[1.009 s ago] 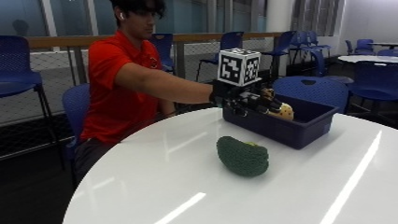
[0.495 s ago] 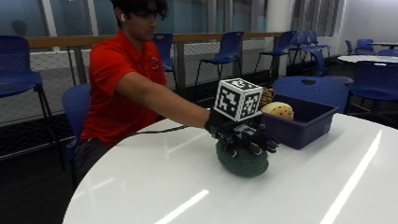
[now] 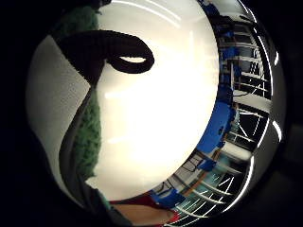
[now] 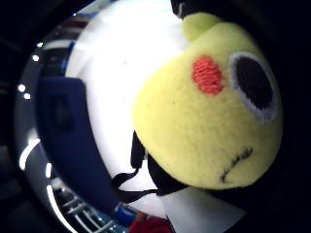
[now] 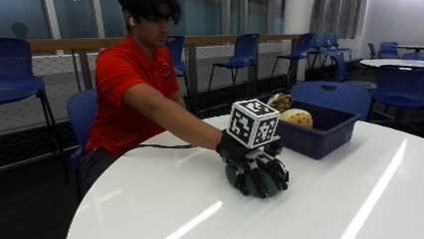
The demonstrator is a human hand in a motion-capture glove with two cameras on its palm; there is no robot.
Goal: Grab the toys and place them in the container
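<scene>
Sitting at the left, a person in a red shirt (image 5: 126,84) reaches across the round white table (image 5: 152,199), blue chair (image 5: 81,112) behind them. Gloved right hand (image 5: 255,169) lies on top of the green plush toy (image 5: 232,174), fingers (image 5: 262,181) curled down over it, grasping it; toy sits on the tabletop, mostly hidden under the glove. Right of the hand, just beside it but apart, stands the dark blue container (image 5: 321,134) with a round yellowish toy (image 5: 296,118) and a brownish toy (image 5: 280,101) inside. More blue chairs (image 5: 331,97) behind the container.

Thumb-side palm view: a yellow plush face (image 4: 209,111) with red cheek and black eye fills the view, close to the palm, container wall (image 4: 73,141) beyond it. Little-finger-side palm view: green fuzzy fabric (image 3: 90,137) beside the glove's edge, bare white tabletop (image 3: 156,104) past it.

Table edge curves near the person's side; wide bare tabletop in front of and right of the hand, nothing between hand and container.
</scene>
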